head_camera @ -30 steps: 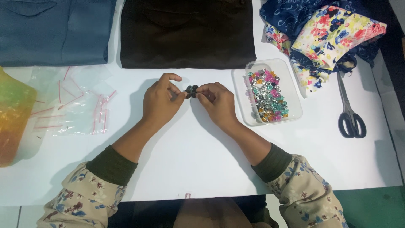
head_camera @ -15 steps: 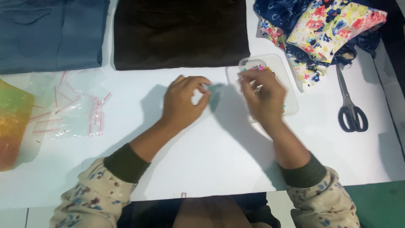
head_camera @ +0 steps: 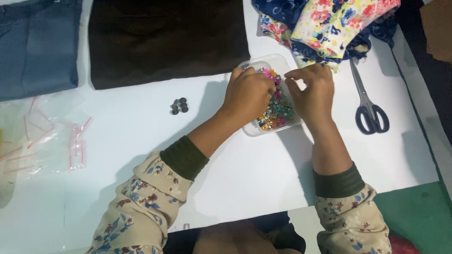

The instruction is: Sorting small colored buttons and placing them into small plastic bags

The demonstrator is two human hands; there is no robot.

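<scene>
Both hands are over a small clear plastic container (head_camera: 254, 129) that sits on the white table (head_camera: 235, 169), just below the heap of floral and dark blue fabric (head_camera: 329, 26). The container holds a loose jumble of small colourful buttons or beads (head_camera: 278, 113): pink, green, gold and silvery pieces, filling most of the tray. The left hand (head_camera: 248, 94) reaches across it with its fingers curled down into the contents; whether it has pinched a piece cannot be told, since the fingertips are hidden under the knuckles. The right hand (head_camera: 311, 91) hovers at the container's right edge, fingers bent and thumb drawn toward the forefinger, and it is also unclear if anything is held between them. Well to the left of the container, a little cluster of dark round buttons (head_camera: 179, 106) lies on the bare table, near the edge of a folded dark brown cloth (head_camera: 165, 40). A folded blue-grey cloth (head_camera: 37, 47) lies farther left. Clear plastic bags with red strips (head_camera: 52, 136) rest at the left side, and a pair of dark-handled scissors (head_camera: 368, 106) lies just right of the right hand.
</scene>
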